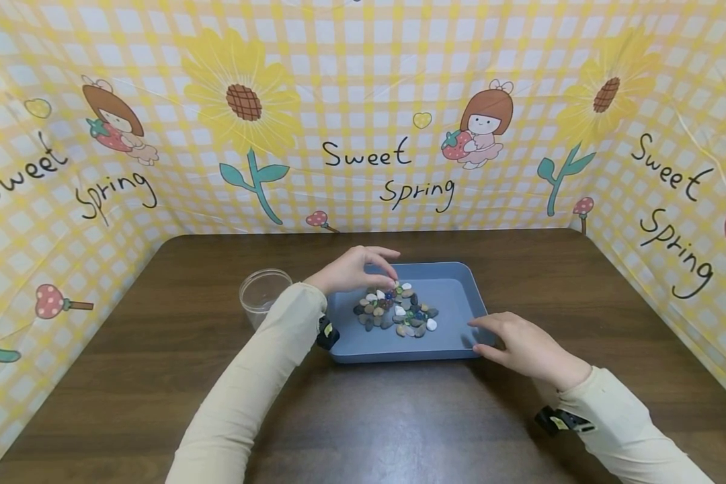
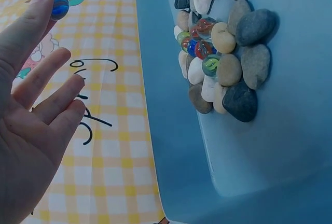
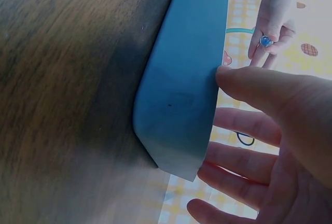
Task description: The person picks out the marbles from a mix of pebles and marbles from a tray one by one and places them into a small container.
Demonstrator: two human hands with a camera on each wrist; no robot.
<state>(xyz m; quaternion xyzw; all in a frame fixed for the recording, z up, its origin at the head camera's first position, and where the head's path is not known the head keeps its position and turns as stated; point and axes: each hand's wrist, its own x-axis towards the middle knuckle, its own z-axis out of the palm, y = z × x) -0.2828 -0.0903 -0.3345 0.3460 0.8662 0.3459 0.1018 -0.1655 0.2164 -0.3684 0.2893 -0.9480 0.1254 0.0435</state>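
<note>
A blue tray sits mid-table with a pile of pebbles and glass marbles in it. My left hand hovers over the far side of the pile and pinches a blue marble at its fingertips; the same marble shows far off in the right wrist view. My right hand rests with straight fingers against the tray's near right corner. Its thumb touches the tray's rim. The pile mixes grey, white and tan stones with coloured marbles.
A clear plastic cup stands on the dark wooden table, left of the tray beside my left forearm. A yellow checked cloth backdrop walls the table at the back and both sides.
</note>
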